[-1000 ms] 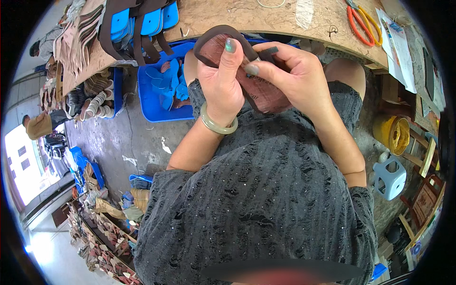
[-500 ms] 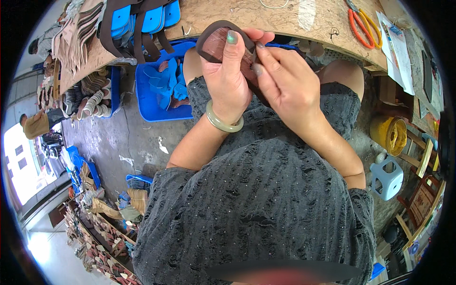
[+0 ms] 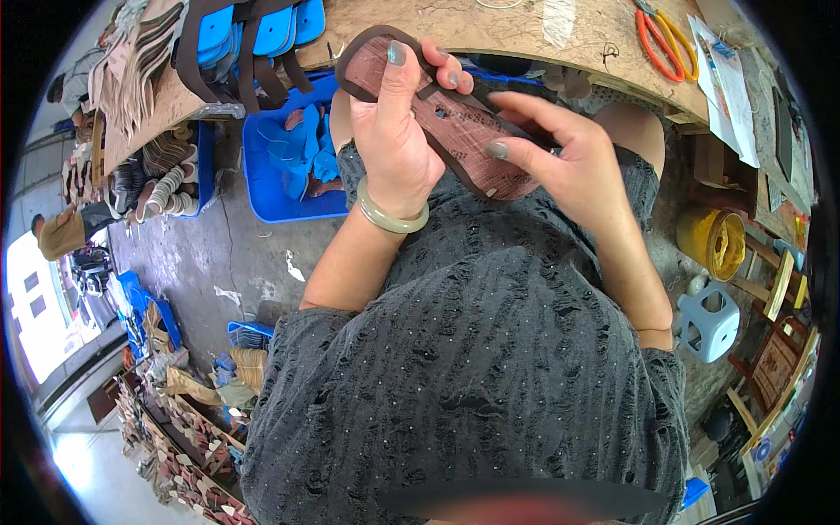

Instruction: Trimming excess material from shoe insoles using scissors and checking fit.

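A reddish-brown shoe insole (image 3: 468,144) with a dark brown bound edge slants across my lap, its narrower end up and to the left. My left hand (image 3: 398,140) grips that narrower end, thumb on the top face and fingers around the far edge. A small hole shows near the middle of the insole. Over the broad end is my right hand (image 3: 564,153), thumb and forefinger spread apart beside its edge. Whether its other fingers touch the underside is hidden.
Blue pieces with dark straps (image 3: 262,35) lie on the wooden bench (image 3: 490,28), with orange-and-yellow-handled pliers (image 3: 665,48) at right. Below stands a blue bin (image 3: 262,188) of blue cut-outs. A yellow bucket (image 3: 710,245) and light-blue stool (image 3: 710,322) are on the right.
My right hand has let go of the insole's middle edge and moved right and down, its fingers parting. My left hand and the insole have shifted left, showing more of its top face.
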